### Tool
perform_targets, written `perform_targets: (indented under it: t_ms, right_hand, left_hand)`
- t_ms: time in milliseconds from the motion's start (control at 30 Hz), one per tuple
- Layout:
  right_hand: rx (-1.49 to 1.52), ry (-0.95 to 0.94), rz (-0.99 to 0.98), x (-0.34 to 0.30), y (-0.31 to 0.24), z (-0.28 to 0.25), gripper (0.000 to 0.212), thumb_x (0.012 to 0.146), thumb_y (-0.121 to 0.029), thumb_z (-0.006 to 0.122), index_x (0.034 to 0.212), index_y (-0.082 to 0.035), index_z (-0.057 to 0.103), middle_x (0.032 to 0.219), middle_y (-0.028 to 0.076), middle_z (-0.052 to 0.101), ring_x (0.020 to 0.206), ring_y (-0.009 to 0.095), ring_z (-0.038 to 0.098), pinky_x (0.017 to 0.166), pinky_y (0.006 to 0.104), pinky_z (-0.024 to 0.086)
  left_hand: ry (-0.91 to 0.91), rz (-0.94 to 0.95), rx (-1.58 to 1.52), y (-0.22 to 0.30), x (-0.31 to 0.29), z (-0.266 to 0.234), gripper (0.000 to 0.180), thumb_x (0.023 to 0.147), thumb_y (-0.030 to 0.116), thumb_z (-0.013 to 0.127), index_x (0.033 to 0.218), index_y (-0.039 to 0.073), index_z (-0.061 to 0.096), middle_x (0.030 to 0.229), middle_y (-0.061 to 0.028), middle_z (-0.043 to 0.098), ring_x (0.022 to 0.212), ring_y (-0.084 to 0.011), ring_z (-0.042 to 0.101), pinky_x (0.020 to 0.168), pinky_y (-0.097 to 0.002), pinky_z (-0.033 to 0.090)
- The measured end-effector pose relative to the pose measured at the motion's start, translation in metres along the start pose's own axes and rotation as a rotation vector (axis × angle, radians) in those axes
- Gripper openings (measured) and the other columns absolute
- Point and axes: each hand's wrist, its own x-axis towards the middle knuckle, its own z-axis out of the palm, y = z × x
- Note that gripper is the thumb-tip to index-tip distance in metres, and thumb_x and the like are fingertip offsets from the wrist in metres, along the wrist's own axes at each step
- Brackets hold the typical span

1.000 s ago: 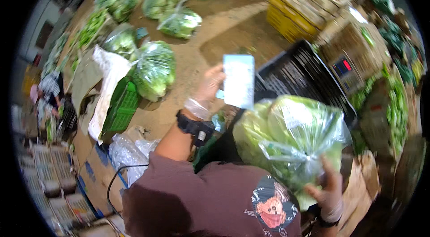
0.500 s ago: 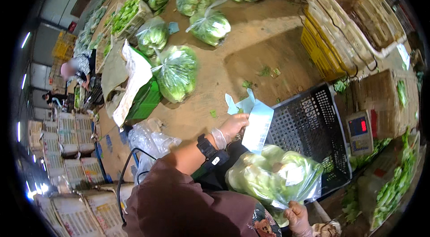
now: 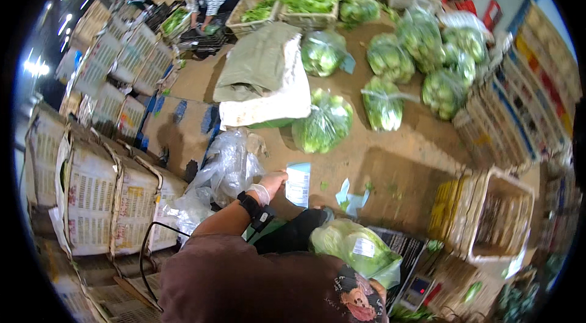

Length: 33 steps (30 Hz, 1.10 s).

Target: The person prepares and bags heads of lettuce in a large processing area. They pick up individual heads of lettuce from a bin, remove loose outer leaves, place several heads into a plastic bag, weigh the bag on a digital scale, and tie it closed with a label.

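My left hand (image 3: 274,182), in a thin clear glove, pinches the edge of a sheet of printed labels (image 3: 298,184) on pale-blue backing, out over the floor. In front of my body lies a clear plastic bag of green leafy vegetables (image 3: 336,237), with a white label (image 3: 364,247) stuck on it. Only a part of my right hand (image 3: 379,291) shows at the bag's lower end, where it grips the gathered plastic; my sleeve hides most of its fingers. Under the bag is a black crate (image 3: 403,246), largely covered.
Torn blue backing paper (image 3: 352,198) lies on the floor. Crumpled clear bags (image 3: 229,164) lie at left. Beyond stand filled vegetable bags (image 3: 322,121). Stacked crates (image 3: 497,213) and a scale (image 3: 417,291) are at right. A person (image 3: 210,2) crouches far off among crates.
The view has swung toward the left. My left hand has carried the label sheet left, away from the bag and the torn backing paper. My right hand stays at the bag's end.
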Motion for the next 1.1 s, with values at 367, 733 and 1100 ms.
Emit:
perform_targets:
  t_ms: [367,733,1100]
  right_hand:
    - [-0.188,0.284,-0.248,0.127,-0.152,-0.009,0.033,0.087,-0.031,0.053,0.062,-0.010,0.048,0.058,-0.002,0.045,0.047,0.007,0.036,0.043,0.0241,0.028]
    - [0.043,0.141,0.017,0.370,-0.260,-0.051,0.032,0.090,-0.033,0.050,0.092,-0.002,0.055,0.070,-0.003,0.045,0.062,0.009,0.035,0.054,0.0242,0.031]
    - [0.002,0.046,0.012,0.602,-0.467,-0.029,0.025,0.089,-0.031,0.050,0.082,-0.007,0.050,0.064,-0.004,0.041,0.055,0.008,0.033,0.049,0.0243,0.028]
  left_hand:
    - [0.377,0.699,0.346,0.108,0.075,-0.120,0.005,0.074,0.007,0.048,0.069,0.010,0.048,0.059,0.0008,0.040,0.049,-0.0087,0.039,0.040,-0.0221,0.031]
    - [0.633,0.473,-0.898,0.290,0.232,-0.143,0.016,0.079,0.013,0.049,0.065,0.015,0.041,0.054,0.0051,0.035,0.042,-0.0074,0.033,0.039,-0.0199,0.027]
    - [0.824,0.551,-0.604,0.476,0.349,-0.156,0.046,0.076,0.004,0.047,0.122,0.008,0.045,0.054,0.0017,0.038,0.041,-0.0086,0.037,0.036,-0.0235,0.030]
